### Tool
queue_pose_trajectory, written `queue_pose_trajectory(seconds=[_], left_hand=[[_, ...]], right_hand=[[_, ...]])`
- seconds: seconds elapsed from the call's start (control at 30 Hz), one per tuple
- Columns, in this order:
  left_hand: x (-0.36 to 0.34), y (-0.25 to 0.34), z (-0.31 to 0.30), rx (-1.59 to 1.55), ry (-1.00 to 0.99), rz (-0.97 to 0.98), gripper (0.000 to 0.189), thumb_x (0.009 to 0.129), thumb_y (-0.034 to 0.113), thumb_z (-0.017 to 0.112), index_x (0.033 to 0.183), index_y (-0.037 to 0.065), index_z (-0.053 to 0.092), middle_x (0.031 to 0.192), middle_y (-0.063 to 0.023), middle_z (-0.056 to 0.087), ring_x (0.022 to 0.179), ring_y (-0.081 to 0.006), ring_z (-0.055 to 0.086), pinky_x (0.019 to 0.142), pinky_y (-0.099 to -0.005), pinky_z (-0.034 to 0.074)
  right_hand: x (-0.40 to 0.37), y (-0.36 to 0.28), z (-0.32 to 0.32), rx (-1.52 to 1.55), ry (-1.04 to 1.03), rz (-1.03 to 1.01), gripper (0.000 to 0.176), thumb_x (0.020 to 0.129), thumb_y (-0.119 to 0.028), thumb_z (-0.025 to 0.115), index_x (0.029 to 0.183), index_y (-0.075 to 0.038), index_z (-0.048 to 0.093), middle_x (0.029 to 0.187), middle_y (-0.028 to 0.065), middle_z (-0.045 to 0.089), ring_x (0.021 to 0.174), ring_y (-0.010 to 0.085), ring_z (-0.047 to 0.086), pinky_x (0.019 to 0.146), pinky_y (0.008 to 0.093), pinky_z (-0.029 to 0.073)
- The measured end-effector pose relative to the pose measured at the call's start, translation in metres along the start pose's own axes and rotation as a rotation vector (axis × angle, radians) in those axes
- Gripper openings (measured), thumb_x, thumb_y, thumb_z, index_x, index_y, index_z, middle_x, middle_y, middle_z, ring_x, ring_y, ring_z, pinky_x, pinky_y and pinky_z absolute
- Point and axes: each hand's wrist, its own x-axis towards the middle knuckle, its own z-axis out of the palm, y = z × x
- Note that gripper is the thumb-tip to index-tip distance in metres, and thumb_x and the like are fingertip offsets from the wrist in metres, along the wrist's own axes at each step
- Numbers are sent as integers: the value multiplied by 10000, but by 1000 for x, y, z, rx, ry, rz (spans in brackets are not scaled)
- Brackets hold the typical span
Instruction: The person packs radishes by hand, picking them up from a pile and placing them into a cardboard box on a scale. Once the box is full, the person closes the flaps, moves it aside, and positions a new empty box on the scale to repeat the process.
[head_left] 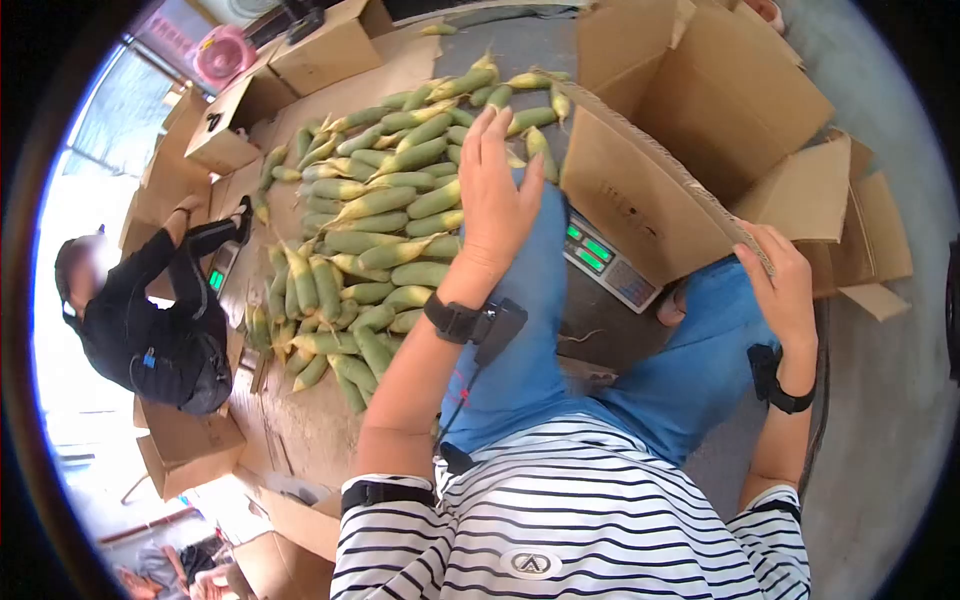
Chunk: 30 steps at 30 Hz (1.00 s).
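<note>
My left hand (497, 195) is stretched out flat over my blue-trousered knee, fingers apart, holding nothing, nearest to the pile of green corn cobs (380, 220) on the floor. My right hand (783, 285) grips the near flap edge of a large open cardboard box (700, 130) that sits on a weighing scale (610, 265) with green digits. Both wrists wear black bands.
A person in black (150, 320) crouches at the left beside a second small scale (220, 270). Several cardboard boxes (300, 70) lie around the far and left edges. A pink object (224, 52) stands at the top left. Grey floor (880, 400) lies to the right.
</note>
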Motion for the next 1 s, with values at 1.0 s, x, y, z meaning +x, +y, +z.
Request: queue_pose_trajectory(seconds=[1.0], left_hand=[[-306, -246, -13, 219, -835, -1297, 618, 675, 360, 810, 1049, -93, 618, 1033, -290, 640, 995, -387, 626, 842, -408, 505]], right_hand=[[-2, 20, 8, 11, -21, 38, 235, 914, -81, 576, 1106, 52, 604, 900, 117, 578, 771, 196, 552, 712, 274, 448]])
